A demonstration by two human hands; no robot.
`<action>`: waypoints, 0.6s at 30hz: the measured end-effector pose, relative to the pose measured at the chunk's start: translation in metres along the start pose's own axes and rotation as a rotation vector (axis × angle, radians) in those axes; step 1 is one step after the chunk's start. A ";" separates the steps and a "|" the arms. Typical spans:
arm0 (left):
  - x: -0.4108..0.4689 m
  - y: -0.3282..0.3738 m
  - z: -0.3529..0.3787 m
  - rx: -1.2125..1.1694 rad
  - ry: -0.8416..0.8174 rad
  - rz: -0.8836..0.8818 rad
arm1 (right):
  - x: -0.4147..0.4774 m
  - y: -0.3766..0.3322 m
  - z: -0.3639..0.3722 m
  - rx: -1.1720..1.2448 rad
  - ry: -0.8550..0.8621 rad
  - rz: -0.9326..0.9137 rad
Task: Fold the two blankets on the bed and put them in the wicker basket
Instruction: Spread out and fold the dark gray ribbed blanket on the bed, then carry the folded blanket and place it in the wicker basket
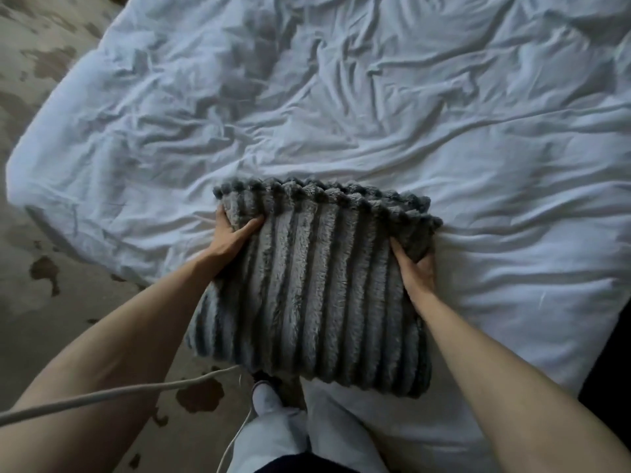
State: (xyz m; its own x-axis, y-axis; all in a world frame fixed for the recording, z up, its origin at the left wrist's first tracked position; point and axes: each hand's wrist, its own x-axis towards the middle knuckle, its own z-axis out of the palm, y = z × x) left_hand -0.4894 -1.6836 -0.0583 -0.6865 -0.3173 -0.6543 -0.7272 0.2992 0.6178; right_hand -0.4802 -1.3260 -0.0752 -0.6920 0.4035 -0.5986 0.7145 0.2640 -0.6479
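A folded grey blanket [317, 288], plush with dark and light ribs running from the near edge to the far one, is held between the person's two hands at the near side of the bed [375, 114]. Its far edge, lined with small tufts, lies over the crumpled white bedding. Its near edge juts past the mattress, above the person's pale trousers [273, 435] and one foot [264, 397]. Whether the blanket rests fully on the bedding or is partly raised cannot be told.

The left hand [232, 238] grips the blanket's left edge near the far corner, the thumb lying on the top face and the fingers curled round the edge and under it. The right hand [418, 268] grips the right edge, a little nearer than the left, with fingers and thumb closed on a bunched fold of the plush. The two hands sit well apart, with the blanket's full width between them, and both bare forearms reach in from the bottom corners.

To the left of the bed is a beige carpet [44, 302] with darker blotches. A light-coloured cable [119, 392] crosses over the left forearm and runs down beside the foot.
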 end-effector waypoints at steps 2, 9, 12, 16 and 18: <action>-0.018 -0.011 -0.018 -0.059 -0.082 -0.110 | -0.016 0.008 -0.010 0.014 -0.104 0.019; -0.053 -0.022 -0.037 -0.242 -0.368 -0.234 | -0.034 -0.001 -0.015 -0.070 -0.199 0.087; -0.069 -0.006 -0.050 -0.243 -0.300 -0.224 | -0.050 -0.029 -0.013 -0.070 -0.191 0.061; -0.100 0.000 -0.094 -0.356 -0.088 -0.120 | -0.083 -0.100 0.014 -0.075 -0.247 -0.066; -0.115 -0.006 -0.133 -0.449 -0.003 -0.114 | -0.105 -0.145 0.042 -0.101 -0.296 -0.156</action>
State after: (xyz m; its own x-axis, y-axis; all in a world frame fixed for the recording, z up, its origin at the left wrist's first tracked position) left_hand -0.4062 -1.7687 0.0708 -0.6025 -0.3232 -0.7298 -0.7265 -0.1567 0.6691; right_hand -0.5158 -1.4434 0.0614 -0.7828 0.0844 -0.6165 0.5945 0.3939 -0.7010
